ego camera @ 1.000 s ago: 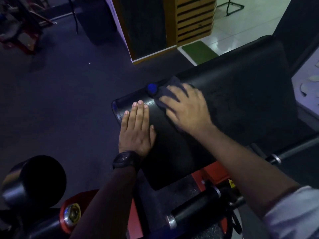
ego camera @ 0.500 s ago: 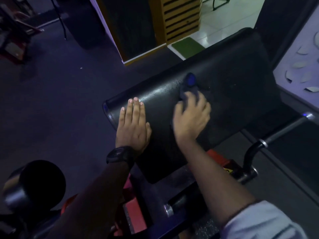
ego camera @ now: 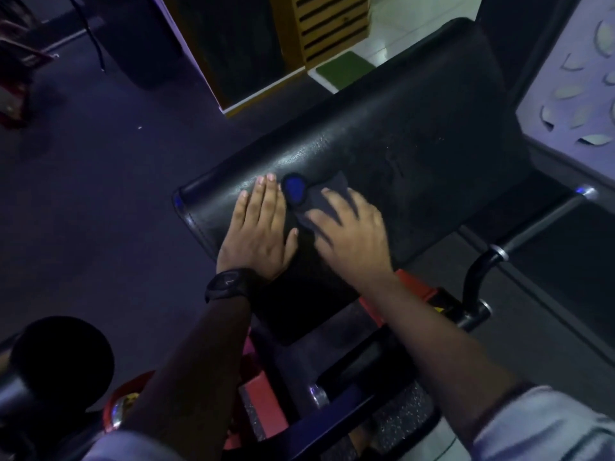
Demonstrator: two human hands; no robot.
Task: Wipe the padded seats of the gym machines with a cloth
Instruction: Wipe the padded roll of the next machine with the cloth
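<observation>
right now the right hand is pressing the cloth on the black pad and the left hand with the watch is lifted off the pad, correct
Not quite. The left hand, the one with the watch, is not lifted: it lies flat on the black pad, fingers straight, just beside the cloth. The right hand does press the cloth on the pad. The head view shows this.

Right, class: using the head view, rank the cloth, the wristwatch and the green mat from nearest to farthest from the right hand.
1. cloth: under the right hand, on the padded seat.
2. wristwatch: on the other wrist, to its left.
3. green mat: on the floor beyond the seat.
</observation>
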